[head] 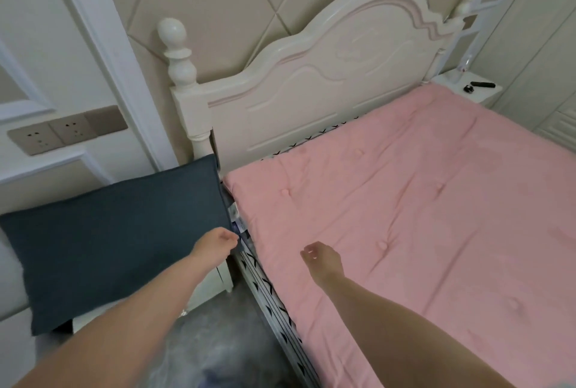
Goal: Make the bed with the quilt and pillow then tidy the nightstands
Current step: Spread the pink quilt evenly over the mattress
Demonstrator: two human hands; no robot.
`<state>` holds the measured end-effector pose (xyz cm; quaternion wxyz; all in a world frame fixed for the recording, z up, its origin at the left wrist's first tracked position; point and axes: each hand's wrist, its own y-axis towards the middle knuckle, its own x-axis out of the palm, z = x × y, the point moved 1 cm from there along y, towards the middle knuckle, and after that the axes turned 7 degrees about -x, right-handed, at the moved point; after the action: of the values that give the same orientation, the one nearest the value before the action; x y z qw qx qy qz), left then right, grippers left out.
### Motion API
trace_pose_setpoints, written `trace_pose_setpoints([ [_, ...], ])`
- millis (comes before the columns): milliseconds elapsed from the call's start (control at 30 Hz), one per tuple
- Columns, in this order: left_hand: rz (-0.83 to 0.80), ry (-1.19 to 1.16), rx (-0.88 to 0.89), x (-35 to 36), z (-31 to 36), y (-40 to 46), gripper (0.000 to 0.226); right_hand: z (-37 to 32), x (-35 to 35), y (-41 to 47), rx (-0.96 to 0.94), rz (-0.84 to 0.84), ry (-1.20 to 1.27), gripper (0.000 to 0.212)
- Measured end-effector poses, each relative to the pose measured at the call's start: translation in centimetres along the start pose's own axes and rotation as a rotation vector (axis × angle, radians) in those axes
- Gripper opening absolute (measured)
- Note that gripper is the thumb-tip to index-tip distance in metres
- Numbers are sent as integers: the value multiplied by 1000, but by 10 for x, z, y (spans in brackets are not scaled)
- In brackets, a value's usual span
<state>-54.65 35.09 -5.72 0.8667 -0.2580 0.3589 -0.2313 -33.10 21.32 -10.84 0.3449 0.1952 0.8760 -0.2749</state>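
Dark grey-blue, the pillow (118, 247) lies left on the near nightstand (215, 281), its corner pinched by the left hand (218, 242); the right hand (321, 258) hovers loosely curled, empty, over the pink quilt (420, 216); so slight a pinch could be lost in lifting, and the pillow dropped to the floor.

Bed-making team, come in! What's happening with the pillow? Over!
Left hand pinching dark pillow corner, pillow on near nightstand. Right hand open, empty, over pink quilt. Quilt spread flat. Nothing blocking.

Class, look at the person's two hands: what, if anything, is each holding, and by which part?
The left hand pinches the dark pillow at its near right corner. The right hand holds nothing, hovering over the pink quilt.
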Motion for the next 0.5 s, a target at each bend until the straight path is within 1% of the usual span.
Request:
trace_pose_setpoints([
  [100, -27, 21, -14, -9, 11, 35, 14, -10, 11, 18, 52, -42, -16, 33],
  [167, -57, 35, 7, -21, 23, 61, 17, -15, 20, 34, 132, -57, 0, 36],
  [300, -137, 72, 97, -53, 46, 121, 23, -35, 47, 63, 315, -48, 69, 34],
  [333, -155, 72, 107, -62, 49, 135, 23, -44, 55, 70, 347, -33, 105, 36],
  [433, -206, 52, 106, -84, 53, 168, 21, -75, 67, 92, 488, 55, 349, 48],
  [500, -242, 85, 106, -99, 53, 194, 20, -94, 72, 113, 563, 114, 459, 55],
])
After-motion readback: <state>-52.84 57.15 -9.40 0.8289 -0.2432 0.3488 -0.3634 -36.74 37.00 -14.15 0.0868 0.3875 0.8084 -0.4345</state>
